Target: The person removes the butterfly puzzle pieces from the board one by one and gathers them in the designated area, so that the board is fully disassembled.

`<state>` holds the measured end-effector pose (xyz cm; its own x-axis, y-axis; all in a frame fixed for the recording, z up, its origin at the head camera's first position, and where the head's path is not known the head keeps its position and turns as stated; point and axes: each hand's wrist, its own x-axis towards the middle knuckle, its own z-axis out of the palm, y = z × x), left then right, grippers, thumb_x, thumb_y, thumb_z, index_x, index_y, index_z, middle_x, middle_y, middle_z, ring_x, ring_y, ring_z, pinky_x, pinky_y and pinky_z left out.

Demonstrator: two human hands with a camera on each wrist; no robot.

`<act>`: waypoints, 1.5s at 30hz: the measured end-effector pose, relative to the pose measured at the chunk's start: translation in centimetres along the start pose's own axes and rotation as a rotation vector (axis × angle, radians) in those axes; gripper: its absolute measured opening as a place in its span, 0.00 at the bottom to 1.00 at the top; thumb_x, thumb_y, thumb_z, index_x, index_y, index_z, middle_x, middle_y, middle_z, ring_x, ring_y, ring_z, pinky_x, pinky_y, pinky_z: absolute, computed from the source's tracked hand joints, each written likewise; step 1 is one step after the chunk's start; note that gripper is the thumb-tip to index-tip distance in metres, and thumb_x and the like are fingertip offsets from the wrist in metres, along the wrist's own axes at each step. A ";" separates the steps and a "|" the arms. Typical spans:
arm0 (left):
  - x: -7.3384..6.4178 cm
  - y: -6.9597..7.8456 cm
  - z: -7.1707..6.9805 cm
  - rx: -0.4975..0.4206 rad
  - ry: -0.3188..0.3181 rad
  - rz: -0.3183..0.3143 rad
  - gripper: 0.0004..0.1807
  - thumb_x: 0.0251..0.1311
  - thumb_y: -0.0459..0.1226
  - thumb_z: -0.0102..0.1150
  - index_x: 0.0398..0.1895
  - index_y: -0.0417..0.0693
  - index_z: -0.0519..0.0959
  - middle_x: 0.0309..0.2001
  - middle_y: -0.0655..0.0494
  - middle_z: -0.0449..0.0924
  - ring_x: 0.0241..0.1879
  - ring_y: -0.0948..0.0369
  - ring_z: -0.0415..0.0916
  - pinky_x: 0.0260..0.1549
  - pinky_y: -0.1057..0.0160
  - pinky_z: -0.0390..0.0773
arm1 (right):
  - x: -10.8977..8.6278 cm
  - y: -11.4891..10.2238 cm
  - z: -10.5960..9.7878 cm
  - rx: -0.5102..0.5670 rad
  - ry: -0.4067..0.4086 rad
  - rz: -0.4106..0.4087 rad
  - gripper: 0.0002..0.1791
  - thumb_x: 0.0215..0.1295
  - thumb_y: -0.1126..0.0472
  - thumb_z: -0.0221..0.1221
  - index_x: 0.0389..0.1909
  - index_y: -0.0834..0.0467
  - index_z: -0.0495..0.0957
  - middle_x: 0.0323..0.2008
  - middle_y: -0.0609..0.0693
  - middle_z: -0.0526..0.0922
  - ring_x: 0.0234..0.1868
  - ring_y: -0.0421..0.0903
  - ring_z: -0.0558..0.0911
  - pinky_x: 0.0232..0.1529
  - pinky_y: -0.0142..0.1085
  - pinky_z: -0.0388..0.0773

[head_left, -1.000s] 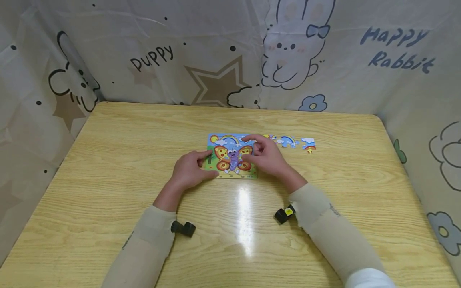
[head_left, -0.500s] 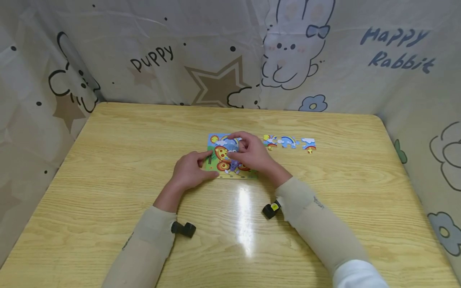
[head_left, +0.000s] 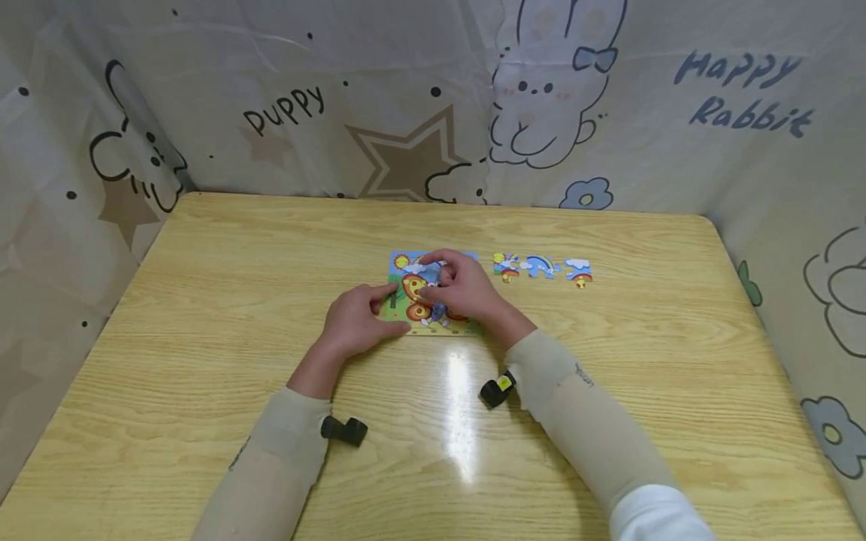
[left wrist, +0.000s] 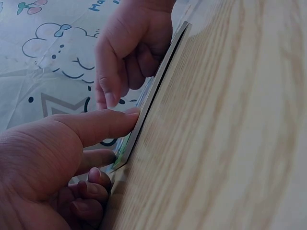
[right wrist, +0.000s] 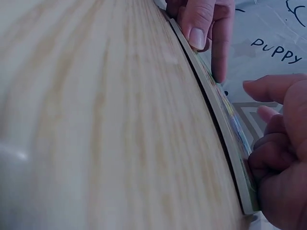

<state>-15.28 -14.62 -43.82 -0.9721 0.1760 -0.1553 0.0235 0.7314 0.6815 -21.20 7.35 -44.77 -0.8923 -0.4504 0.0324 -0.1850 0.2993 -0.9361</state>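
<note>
A flat jigsaw puzzle board with a butterfly picture lies on the table. My left hand rests at its left end; the straight thumb touches the near left corner, and the index finger lies farther up the left side. In the left wrist view the thumb is on the board's edge. Over the board's right half is my right hand, covering much of the picture. Its thumb and index finger stand apart with nothing seen between them, and the other fingers are curled in at the board.
Just right of the board, several loose-looking puzzle pieces lie in a row. The wooden table is bounded by printed cloth walls at the back and sides. A small black camera sits at each wrist.
My right hand has moved left across the board, uncovering the leftmost piece in the row and covering the butterfly's middle. My left hand and the board have stayed put.
</note>
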 end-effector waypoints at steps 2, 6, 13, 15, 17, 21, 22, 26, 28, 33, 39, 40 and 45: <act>0.0 0.1 -0.1 0.001 0.003 0.004 0.41 0.48 0.51 0.77 0.69 0.54 0.75 0.31 0.52 0.68 0.30 0.55 0.64 0.31 0.57 0.59 | 0.1 0.0 0.0 -0.019 -0.006 0.015 0.24 0.58 0.63 0.72 0.56 0.59 0.79 0.15 0.47 0.62 0.14 0.43 0.61 0.19 0.35 0.61; -0.1 0.2 -0.2 -0.002 0.004 0.003 0.41 0.48 0.51 0.77 0.69 0.54 0.75 0.31 0.52 0.68 0.30 0.55 0.64 0.31 0.57 0.59 | 0.3 -0.1 0.1 -0.064 -0.023 0.029 0.23 0.58 0.63 0.72 0.55 0.59 0.79 0.15 0.47 0.63 0.15 0.43 0.62 0.19 0.35 0.61; 0.0 0.1 -0.3 0.005 0.008 0.007 0.41 0.49 0.51 0.77 0.69 0.53 0.75 0.31 0.53 0.68 0.31 0.56 0.65 0.31 0.57 0.60 | 0.9 -0.4 0.5 -0.185 -0.061 0.066 0.22 0.58 0.58 0.72 0.53 0.58 0.80 0.16 0.47 0.66 0.17 0.42 0.64 0.23 0.35 0.62; 0.0 0.0 -0.4 0.009 0.009 0.009 0.41 0.49 0.51 0.77 0.68 0.53 0.75 0.31 0.53 0.68 0.31 0.56 0.64 0.31 0.57 0.60 | 1.1 -0.5 0.6 -0.220 -0.066 0.075 0.21 0.58 0.57 0.72 0.52 0.57 0.81 0.16 0.47 0.66 0.17 0.42 0.64 0.24 0.36 0.63; 0.1 0.0 -0.4 0.012 0.009 0.010 0.41 0.49 0.51 0.76 0.68 0.53 0.75 0.31 0.53 0.67 0.31 0.56 0.64 0.31 0.57 0.59 | 1.2 -0.7 0.6 -0.252 -0.068 0.083 0.20 0.58 0.56 0.72 0.50 0.56 0.82 0.16 0.47 0.67 0.17 0.43 0.65 0.24 0.36 0.63; 0.0 0.1 -0.4 0.014 0.009 0.010 0.40 0.49 0.51 0.76 0.68 0.53 0.76 0.31 0.53 0.67 0.31 0.55 0.64 0.32 0.57 0.59 | 1.3 -1.0 0.6 -0.290 -0.078 0.104 0.19 0.57 0.55 0.72 0.48 0.56 0.83 0.17 0.48 0.70 0.18 0.43 0.67 0.25 0.36 0.65; 0.0 0.1 -0.4 0.015 0.008 0.009 0.40 0.49 0.51 0.76 0.68 0.53 0.76 0.31 0.53 0.67 0.31 0.55 0.64 0.32 0.57 0.59 | 1.3 -1.0 0.6 -0.292 -0.080 0.111 0.19 0.57 0.55 0.72 0.48 0.56 0.83 0.17 0.48 0.70 0.18 0.43 0.68 0.25 0.36 0.65; 0.0 0.1 -0.4 0.014 0.010 0.008 0.40 0.49 0.51 0.76 0.68 0.54 0.76 0.31 0.53 0.68 0.31 0.55 0.64 0.32 0.57 0.59 | 1.3 -1.2 0.7 -0.286 -0.082 0.135 0.19 0.57 0.56 0.72 0.49 0.56 0.83 0.18 0.49 0.71 0.18 0.44 0.68 0.24 0.36 0.65; 0.0 0.1 -0.4 0.011 0.009 0.008 0.40 0.49 0.51 0.76 0.68 0.54 0.76 0.31 0.53 0.68 0.31 0.55 0.64 0.32 0.57 0.59 | 1.3 -1.3 0.7 -0.286 -0.081 0.144 0.19 0.57 0.56 0.72 0.49 0.56 0.83 0.18 0.49 0.71 0.18 0.44 0.68 0.24 0.36 0.65; 0.1 0.0 -0.4 0.003 0.004 0.010 0.41 0.49 0.50 0.77 0.69 0.53 0.75 0.31 0.53 0.67 0.31 0.55 0.64 0.31 0.57 0.59 | 1.2 -1.3 0.7 -0.293 -0.083 0.151 0.18 0.57 0.56 0.72 0.47 0.56 0.83 0.18 0.49 0.72 0.18 0.44 0.69 0.24 0.36 0.66; 0.1 0.0 -0.3 0.003 0.008 0.008 0.41 0.49 0.50 0.77 0.69 0.53 0.75 0.31 0.53 0.68 0.31 0.55 0.64 0.32 0.57 0.59 | 1.3 -1.4 0.6 -0.296 -0.093 0.162 0.18 0.56 0.57 0.72 0.47 0.56 0.83 0.18 0.49 0.72 0.18 0.43 0.69 0.23 0.36 0.66; 0.1 0.0 -0.3 0.000 0.008 0.005 0.41 0.49 0.51 0.77 0.68 0.54 0.75 0.31 0.52 0.68 0.31 0.55 0.64 0.31 0.57 0.59 | 1.3 -1.4 0.6 -0.292 -0.098 0.172 0.18 0.56 0.57 0.73 0.47 0.55 0.83 0.18 0.49 0.72 0.18 0.43 0.69 0.23 0.36 0.66; -0.1 0.1 -0.1 -0.014 -0.004 -0.005 0.42 0.48 0.51 0.78 0.69 0.53 0.75 0.32 0.52 0.68 0.31 0.55 0.64 0.31 0.57 0.60 | 1.4 -1.4 0.6 -0.260 -0.121 0.229 0.18 0.55 0.60 0.74 0.46 0.55 0.82 0.19 0.49 0.70 0.18 0.43 0.68 0.23 0.36 0.64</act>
<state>-15.22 -14.65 -43.69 -0.9713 0.1748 -0.1614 0.0154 0.7233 0.6903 -21.96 5.76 -43.67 -0.8703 -0.4386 -0.2239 -0.0986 0.6007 -0.7934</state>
